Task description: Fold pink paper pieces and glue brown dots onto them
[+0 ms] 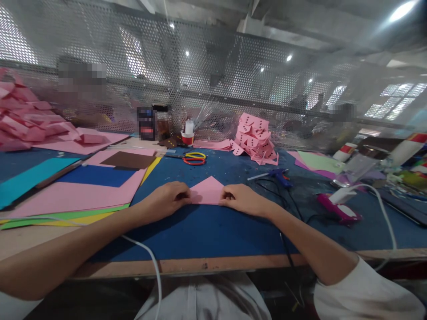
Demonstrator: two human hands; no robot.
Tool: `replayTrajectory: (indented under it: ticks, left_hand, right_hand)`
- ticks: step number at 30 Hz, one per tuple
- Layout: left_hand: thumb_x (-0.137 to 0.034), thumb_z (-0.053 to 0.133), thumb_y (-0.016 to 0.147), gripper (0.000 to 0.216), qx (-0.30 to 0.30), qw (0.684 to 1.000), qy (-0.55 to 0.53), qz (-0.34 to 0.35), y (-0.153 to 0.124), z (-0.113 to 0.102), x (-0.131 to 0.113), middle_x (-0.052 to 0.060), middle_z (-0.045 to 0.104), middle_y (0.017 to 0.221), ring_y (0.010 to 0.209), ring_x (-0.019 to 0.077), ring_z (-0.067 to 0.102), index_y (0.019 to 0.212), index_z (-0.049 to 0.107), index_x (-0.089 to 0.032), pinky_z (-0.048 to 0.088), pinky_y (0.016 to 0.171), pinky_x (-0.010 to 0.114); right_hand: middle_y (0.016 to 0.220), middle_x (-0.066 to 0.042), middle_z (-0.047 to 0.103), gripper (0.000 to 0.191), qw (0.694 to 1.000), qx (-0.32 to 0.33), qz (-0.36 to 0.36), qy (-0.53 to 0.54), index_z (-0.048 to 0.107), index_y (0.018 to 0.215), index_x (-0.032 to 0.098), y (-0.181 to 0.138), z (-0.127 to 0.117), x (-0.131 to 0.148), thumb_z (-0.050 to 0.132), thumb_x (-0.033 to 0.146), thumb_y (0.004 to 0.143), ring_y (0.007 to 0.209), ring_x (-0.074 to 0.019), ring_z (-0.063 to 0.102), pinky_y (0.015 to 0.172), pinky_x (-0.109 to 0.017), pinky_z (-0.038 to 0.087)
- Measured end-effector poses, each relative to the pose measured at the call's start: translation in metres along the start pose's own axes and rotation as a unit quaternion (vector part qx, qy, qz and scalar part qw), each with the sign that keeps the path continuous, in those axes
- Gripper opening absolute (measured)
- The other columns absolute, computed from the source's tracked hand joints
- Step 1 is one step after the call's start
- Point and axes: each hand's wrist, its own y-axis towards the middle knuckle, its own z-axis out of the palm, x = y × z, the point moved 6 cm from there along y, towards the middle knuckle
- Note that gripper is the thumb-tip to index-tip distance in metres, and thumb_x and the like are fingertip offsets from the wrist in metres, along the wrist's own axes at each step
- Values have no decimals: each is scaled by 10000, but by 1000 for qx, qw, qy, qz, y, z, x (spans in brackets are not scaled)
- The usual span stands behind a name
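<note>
A small pink paper piece [207, 192], folded with a pointed top, lies on the blue table mat [207, 231]. My left hand [167, 200] pinches its left edge with curled fingers. My right hand [242, 200] pinches its right edge the same way. Both hands rest on the mat, with the paper between them.
Sheets of pink, blue, brown, green and yellow paper [83, 186] lie at the left. Scissors [193, 158], a stack of folded pink pieces with dots [255, 140], a blue glue gun [278, 175] and a pink tool [338, 211] with cables lie beyond. A perforated metal screen [213, 80] backs the table.
</note>
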Motion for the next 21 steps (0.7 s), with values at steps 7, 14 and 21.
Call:
replayTrajectory:
  ticks: [7,14,21]
  left_hand:
    - [-453,580,883,271,14,998,-8,-59,3,-5,3,23,660,792,734,191,593,844,664,-198,391,666,268]
    - [-494,594,860,303,35,996,-27,-77,3,-6,8,7,665,770,713,183,594,833,665,-201,381,634,260]
    - [-497,571,852,309,38,995,-49,-77,3,-7,10,6,684,768,710,182,598,836,685,-210,398,641,264]
  right_hand:
    - [893,-33,716,173,1000,10,4,5,690,884,179,0,-1,-3,653,347,877,787,-160,618,657,-235,369]
    - [890,-36,723,171,1000,22,2,7,701,881,175,-2,-4,-8,662,340,861,779,-162,627,655,-232,379]
    - [884,-39,728,175,998,49,5,26,714,886,173,-5,-8,-12,674,338,845,774,-164,635,653,-230,391]
